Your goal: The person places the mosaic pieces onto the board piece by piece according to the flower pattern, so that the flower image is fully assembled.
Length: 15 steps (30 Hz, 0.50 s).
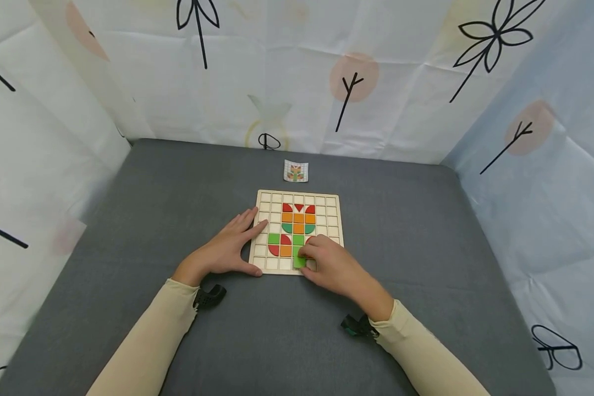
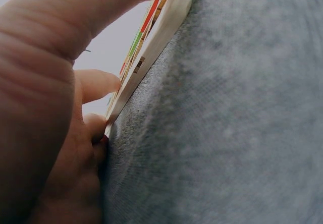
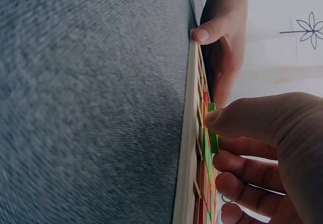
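Observation:
A wooden grid board [image 1: 332, 220] lies on the table, with red, orange and green tiles set in several of its cells. My right hand [image 1: 334, 265] pinches a light green square tile [image 1: 298, 262] between thumb and fingers, over the lower middle of the board. In the right wrist view this green tile [image 3: 213, 139] stands just above the other tiles, its flat side along the board's face. With fingers spread, my left hand [image 1: 227, 246] rests on the board's left side, thumb at the near left corner. Part of the lower right of the board is hidden by my right hand.
A small card [image 1: 296, 171] with a coloured grid picture lies behind the board. Dark grey cloth covers the table [image 1: 401, 220]. White patterned curtains [image 1: 297, 71] hang at the back and both sides.

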Motion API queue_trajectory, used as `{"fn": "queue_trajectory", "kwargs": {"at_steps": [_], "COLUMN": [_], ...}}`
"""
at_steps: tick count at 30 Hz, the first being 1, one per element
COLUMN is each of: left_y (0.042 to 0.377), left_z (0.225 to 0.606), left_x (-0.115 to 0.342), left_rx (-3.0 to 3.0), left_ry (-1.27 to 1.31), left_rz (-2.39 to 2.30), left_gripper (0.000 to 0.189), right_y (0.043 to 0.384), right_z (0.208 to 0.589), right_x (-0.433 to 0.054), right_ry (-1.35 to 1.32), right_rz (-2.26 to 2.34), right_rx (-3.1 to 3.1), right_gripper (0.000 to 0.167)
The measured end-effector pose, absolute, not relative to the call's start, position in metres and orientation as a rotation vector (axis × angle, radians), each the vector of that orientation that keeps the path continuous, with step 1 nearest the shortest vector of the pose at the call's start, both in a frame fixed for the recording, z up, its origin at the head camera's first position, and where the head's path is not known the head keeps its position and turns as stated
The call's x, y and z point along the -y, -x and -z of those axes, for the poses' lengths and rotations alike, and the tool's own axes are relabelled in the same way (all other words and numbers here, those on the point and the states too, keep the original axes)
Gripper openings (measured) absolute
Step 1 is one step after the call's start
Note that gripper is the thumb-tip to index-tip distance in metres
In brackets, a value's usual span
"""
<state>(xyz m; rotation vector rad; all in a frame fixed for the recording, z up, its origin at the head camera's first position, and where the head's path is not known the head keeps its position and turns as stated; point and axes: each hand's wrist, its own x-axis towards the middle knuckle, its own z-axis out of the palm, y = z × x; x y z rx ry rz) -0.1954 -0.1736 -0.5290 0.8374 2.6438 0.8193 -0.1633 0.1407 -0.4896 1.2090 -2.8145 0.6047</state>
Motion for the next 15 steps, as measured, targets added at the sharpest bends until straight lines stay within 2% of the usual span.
{"fn": "queue_trajectory", "kwargs": {"at_steps": [15], "left_y": [0.1957], "left_z": [0.5311], "left_x": [0.1732], "left_rx": [-2.643], "left_ry": [-0.834], "left_rz": [-0.84], "left_gripper": [0.127], "right_y": [0.1613], "right_z": [0.4934], "right_x": [-0.139], "right_ry": [-1.246], "right_rz": [-0.558], "right_rx": [2.77], "right_gripper": [0.021]}}
